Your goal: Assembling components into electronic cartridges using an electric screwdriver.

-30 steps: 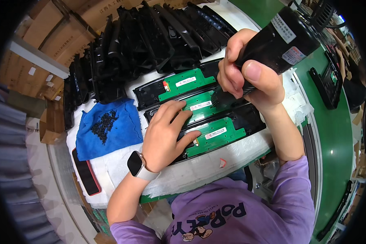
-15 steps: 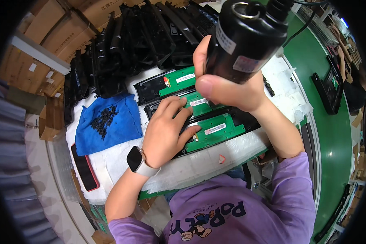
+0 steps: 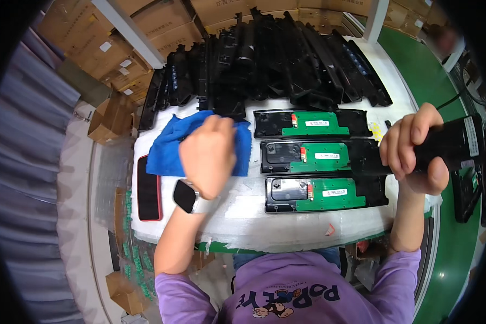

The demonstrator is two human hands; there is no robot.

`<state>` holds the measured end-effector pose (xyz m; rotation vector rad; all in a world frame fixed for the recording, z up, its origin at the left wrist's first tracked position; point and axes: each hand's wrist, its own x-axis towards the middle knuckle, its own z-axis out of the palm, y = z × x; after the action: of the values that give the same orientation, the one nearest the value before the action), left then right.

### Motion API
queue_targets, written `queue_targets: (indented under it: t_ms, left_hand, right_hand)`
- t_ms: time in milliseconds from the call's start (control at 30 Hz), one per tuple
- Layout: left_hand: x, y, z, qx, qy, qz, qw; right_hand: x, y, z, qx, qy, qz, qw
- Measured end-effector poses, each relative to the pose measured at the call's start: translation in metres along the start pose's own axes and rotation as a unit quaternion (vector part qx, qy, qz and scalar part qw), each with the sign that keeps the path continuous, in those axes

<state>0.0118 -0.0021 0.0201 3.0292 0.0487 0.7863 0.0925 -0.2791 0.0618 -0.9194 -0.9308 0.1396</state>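
My right hand is wrapped round a black electric screwdriver, held tilted at the right, its front end over the right part of the middle panel. My left hand, wearing a watch, is over a blue cloth with fingers curled down; its fingertips are hidden and slightly blurred. Three black plastic panels lie in a row: the far one, the middle one and the near one. Each bears a green circuit board with a white label.
Many black plastic housings stand stacked behind the panels. A phone in a red case lies left of the cloth. Cardboard boxes are at the left, and a green surface runs along the right.
My left hand has moved off the panels to the blue cloth, covering the small black pieces there. My right hand has lowered the screwdriver and moved it rightward. The view has shifted.
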Motion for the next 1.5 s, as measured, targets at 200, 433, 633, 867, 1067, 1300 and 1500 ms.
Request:
queue_targets:
  t_ms: [200, 433, 633, 867, 1067, 1300, 1500]
  left_hand:
    - [-0.018, -0.059, 0.015, 0.020, -0.087, -0.083, 0.993]
    - [-0.014, -0.063, 0.012, -0.020, 0.006, -0.085, 0.996]
    - [-0.012, -0.039, 0.012, -0.475, -0.050, -0.250, 0.842]
    - [-0.015, 0.018, 0.014, -0.832, -0.235, -0.264, 0.429]
    - [-0.025, 0.038, 0.023, -0.845, -0.296, -0.245, 0.373]
    - [-0.028, 0.051, 0.014, -0.808, -0.320, -0.226, 0.440]
    - [-0.031, 0.051, 0.016, -0.793, -0.314, -0.213, 0.476]
  right_hand:
    - [0.000, 0.008, 0.009, -0.008, -0.018, 0.032, 0.999]
    - [0.000, 0.012, 0.010, -0.020, -0.010, 0.043, 0.999]
    - [0.000, 0.009, 0.012, -0.014, -0.005, 0.053, 0.998]
    - [0.003, -0.003, 0.017, 0.056, -0.007, -0.008, 0.998]
    - [0.005, -0.005, 0.018, 0.133, -0.018, -0.037, 0.990]
    - [0.000, 0.004, 0.023, 0.099, 0.005, -0.057, 0.993]
    - [0.005, -0.003, 0.037, 0.119, 0.000, -0.022, 0.993]
